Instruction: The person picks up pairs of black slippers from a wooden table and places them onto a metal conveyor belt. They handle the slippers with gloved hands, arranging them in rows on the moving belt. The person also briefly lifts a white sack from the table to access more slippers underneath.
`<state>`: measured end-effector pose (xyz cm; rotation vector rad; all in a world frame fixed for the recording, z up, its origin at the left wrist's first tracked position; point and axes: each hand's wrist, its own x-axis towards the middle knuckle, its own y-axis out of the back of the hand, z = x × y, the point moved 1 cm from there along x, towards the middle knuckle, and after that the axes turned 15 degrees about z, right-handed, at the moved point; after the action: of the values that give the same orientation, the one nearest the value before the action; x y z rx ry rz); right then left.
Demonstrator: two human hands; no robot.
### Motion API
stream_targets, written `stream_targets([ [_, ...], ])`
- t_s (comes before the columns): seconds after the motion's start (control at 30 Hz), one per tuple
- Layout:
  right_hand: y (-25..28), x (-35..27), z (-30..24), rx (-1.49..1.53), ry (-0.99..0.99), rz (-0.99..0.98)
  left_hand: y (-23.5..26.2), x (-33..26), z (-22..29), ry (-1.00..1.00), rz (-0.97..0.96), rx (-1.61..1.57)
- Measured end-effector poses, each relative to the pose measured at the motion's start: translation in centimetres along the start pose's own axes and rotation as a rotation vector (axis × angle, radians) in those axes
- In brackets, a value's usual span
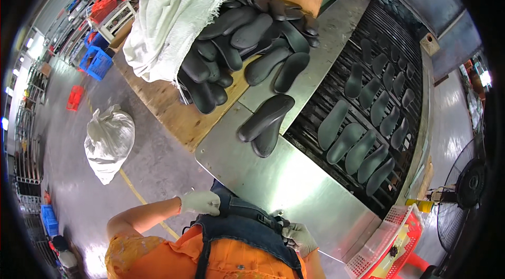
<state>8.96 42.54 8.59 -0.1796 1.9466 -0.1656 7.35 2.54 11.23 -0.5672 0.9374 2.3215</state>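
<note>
Black insoles: a crossed pair [265, 116] lies on the steel surface [226, 145], just left of the conveyor [307, 133]. Risk, my judgement: the upper one sits askew on the lower, so a bump could slide it off. Further left of the conveyor, the pile [251, 34] looks loose; a tug from below might slump it.

Pose: from my remote view, both gloved hands are at the waist, short of the conveyor, apart from the insoles. Left hand [201, 203]: elbow bent outward, fingers curled at the apron [244, 209]; I cannot tell whether they grip it. Right hand [299, 237]: at the apron's conveyor-side edge, fingers bent; grip likewise unclear. Loose cloth might snag if pinched there.
</note>
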Motion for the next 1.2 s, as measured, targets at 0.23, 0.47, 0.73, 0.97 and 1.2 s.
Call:
stream_targets([
  [0.23, -2.5, 0.0, -1.1, -0.144, 0.059, 0.185, -0.8, 1.5, -1.8, 0.082, 0.140, -0.097],
  [0.47, -1.1, 2.6, 0.2, -0.026, 0.044, 0.222, -0.9, 3.6, -2.5, 0.072, 0.129, -0.128],
  [0.73, -0.3, 9.9, -5.3, -0.742, 0.741, 0.488, 1.6, 9.2, -2.2, 0.233, 0.595, -0.231],
  [0.97, -11.8, 17.7, -16.8, -0.708, 1.019, 0.730, 5.8, 21.1, -0.2, 0.071, 1.009, 0.057],
  [1.2, -19.2, 20.1, -19.9, -0.218, 0.777, 0.528, 8.5, 23.5, -0.7, 0.156, 0.738, -0.167],
])
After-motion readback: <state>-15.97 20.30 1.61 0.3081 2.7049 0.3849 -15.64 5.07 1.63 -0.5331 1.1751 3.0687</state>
